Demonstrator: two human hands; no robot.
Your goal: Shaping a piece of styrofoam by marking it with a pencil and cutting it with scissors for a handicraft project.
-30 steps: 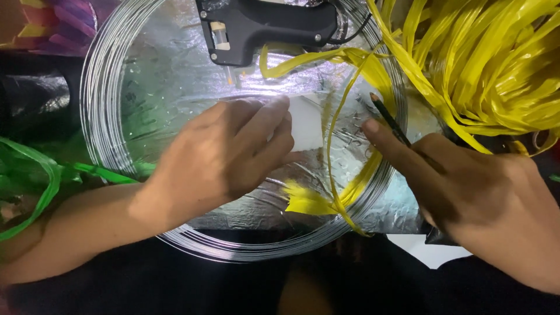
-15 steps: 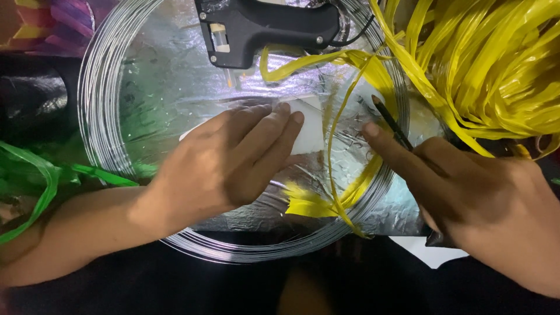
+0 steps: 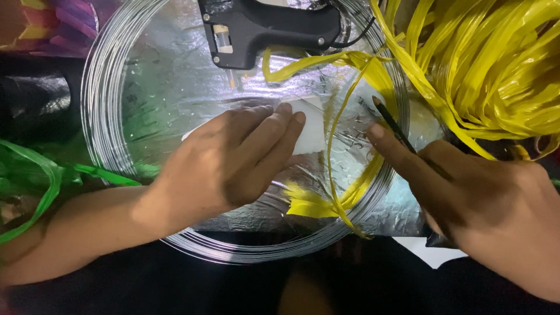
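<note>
A crinkled silver foil sheet lies under one coil of silver wire. At centre, the left hand presses flat, fingers extended, on one white foam piece. At three o'clock, the right hand pinches one dark pencil. One black glue gun sits at twelve; yellow plastic strips crowd two o'clock.

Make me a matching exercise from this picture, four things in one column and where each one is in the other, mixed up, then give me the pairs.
Things
1. glue gun
2. white piece
3. thin dark tool
4. green strips

Places
A. under the left hand fingertips
B. far left, outside the wire coil
C. top, lying on the foil
D. held in the right hand, tip pointing up and left

Pairs: 1-C, 2-A, 3-D, 4-B
</note>
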